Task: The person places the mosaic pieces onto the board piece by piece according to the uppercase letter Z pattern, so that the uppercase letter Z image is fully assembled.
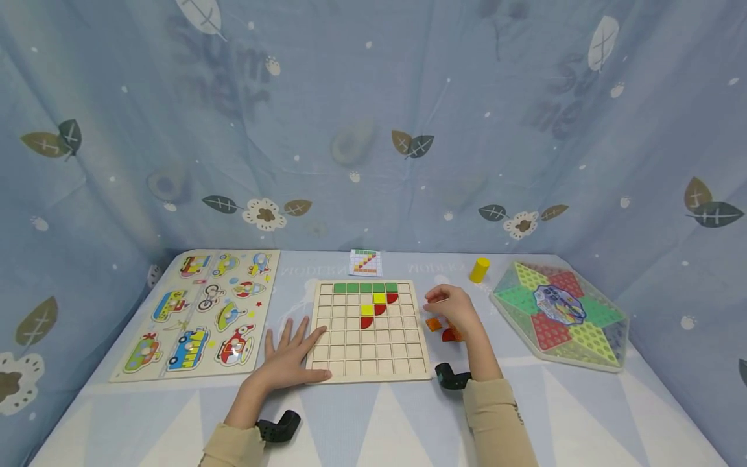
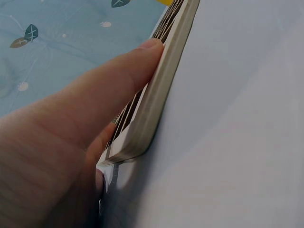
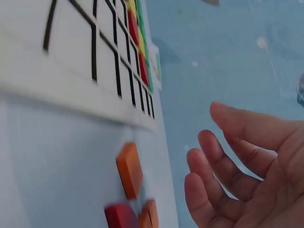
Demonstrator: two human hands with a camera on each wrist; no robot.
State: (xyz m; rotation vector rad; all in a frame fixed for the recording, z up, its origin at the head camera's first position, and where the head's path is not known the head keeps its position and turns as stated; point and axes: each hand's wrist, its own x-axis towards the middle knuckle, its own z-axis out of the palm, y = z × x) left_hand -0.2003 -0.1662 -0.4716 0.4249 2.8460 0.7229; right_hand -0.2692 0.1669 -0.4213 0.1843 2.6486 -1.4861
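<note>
A wooden grid board (image 1: 376, 353) lies flat in the middle. Several green squares (image 1: 366, 288) form a row in it, with two yellow squares (image 1: 367, 310) and three red quarter-circle pieces (image 1: 366, 322) stepping down leftward below. My left hand (image 1: 286, 360) rests on the board's lower left edge with fingers spread; in the left wrist view the thumb (image 2: 128, 66) touches the rim. Right of the board, my right hand (image 1: 458, 311) hovers over loose pieces, fingers loosely bent and nothing between them. An orange square (image 3: 129, 170) and a red piece (image 3: 121, 216) lie beneath it, others partly hidden.
Behind the board is a small pattern card (image 1: 365, 263). A yellow cylinder (image 1: 480, 270) stands at the back right, near a hexagonal star-pattern game board (image 1: 560, 314). A vehicle puzzle board (image 1: 201, 311) occupies the left. A patterned curtain (image 1: 373, 130) hangs behind the table.
</note>
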